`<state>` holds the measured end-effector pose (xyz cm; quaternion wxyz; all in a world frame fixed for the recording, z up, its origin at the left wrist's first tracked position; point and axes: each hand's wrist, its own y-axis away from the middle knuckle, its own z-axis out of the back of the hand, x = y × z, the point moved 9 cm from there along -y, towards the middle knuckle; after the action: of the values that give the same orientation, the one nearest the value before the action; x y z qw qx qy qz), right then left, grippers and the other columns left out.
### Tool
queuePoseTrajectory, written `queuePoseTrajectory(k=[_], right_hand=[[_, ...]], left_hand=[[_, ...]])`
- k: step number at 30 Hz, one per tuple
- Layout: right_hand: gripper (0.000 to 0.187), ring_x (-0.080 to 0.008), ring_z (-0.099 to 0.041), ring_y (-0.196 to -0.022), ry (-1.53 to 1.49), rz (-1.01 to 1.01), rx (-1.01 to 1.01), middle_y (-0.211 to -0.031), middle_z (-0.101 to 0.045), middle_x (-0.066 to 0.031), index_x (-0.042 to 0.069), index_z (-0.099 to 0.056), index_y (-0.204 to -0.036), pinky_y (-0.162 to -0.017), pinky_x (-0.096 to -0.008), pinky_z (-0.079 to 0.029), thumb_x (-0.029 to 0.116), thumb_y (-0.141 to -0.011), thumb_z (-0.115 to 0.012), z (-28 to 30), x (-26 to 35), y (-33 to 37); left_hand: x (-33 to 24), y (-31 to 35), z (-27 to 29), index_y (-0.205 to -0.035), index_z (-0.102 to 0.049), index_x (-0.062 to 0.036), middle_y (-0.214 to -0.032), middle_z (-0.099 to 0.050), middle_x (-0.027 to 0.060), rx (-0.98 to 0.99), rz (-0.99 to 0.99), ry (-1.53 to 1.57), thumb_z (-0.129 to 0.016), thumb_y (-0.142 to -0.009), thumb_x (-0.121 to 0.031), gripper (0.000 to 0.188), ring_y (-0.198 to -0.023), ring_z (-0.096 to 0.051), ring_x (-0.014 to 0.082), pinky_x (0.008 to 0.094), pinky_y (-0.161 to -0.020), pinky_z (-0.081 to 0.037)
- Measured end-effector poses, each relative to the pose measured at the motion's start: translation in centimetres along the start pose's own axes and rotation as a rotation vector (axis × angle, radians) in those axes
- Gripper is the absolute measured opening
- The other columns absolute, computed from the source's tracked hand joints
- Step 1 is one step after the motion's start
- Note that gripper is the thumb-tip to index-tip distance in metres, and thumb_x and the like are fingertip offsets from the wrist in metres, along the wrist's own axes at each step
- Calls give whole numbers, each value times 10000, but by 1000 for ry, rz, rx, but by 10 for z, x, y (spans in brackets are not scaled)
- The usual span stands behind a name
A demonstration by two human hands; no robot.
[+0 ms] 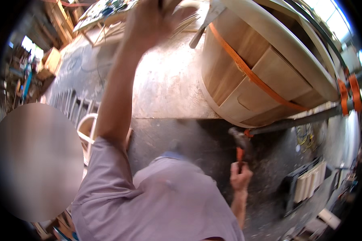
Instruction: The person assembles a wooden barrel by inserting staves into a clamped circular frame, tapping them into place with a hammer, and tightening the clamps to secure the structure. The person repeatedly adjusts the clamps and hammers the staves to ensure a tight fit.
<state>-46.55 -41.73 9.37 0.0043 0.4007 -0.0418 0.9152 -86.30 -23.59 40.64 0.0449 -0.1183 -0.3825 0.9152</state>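
Observation:
My left arm reaches up across the view. My left hand [155, 24] is at the top edge, slightly blurred and partly cut off, with its fingers apart and nothing visible in them. Low on the right, my right hand [240, 176] grips a hammer [240, 146] by its orange and black handle, head up. The hammer head is just below a curved wooden cabinet [253, 72] on the worktable [165, 92]. An orange strap [245, 70] runs round the cabinet's rounded front. Beneath its near edge lies a long bar clamp [301, 120] with orange jaws.
A flat tapered piece [196, 37] sticks out beside the cabinet's left side. Farther left, a second table [104, 18] carries tools. Wooden frames [86, 128] stand on the floor at left. On the right are a black crate [305, 184] with pale wood pieces and a yellow cord [305, 138].

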Motion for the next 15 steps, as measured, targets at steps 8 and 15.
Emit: queuePoseTrajectory(k=[8,15], right_hand=[[351,-279,-711,-917,111,-16,254,-997,-726,-152,45,-676,-1129,-812,-374,-544,189,-817,-749,-130,29,-66],[332,-347,-675,-867,280,17,158,-945,-701,-149,82,-641,-1118,-760,-436,-533,192,-824,-747,-238,34,-151]], left_hand=[[219,306,-266,-1211,-488,74,-1118,-611,306,612,867,113,-623,-751,-239,573,-1084,-583,457,486,-951,-463],[189,199,-278,-1213,-594,-7,-1125,-591,159,169,608,421,-752,-815,-123,444,-991,-600,297,380,-860,-507]])
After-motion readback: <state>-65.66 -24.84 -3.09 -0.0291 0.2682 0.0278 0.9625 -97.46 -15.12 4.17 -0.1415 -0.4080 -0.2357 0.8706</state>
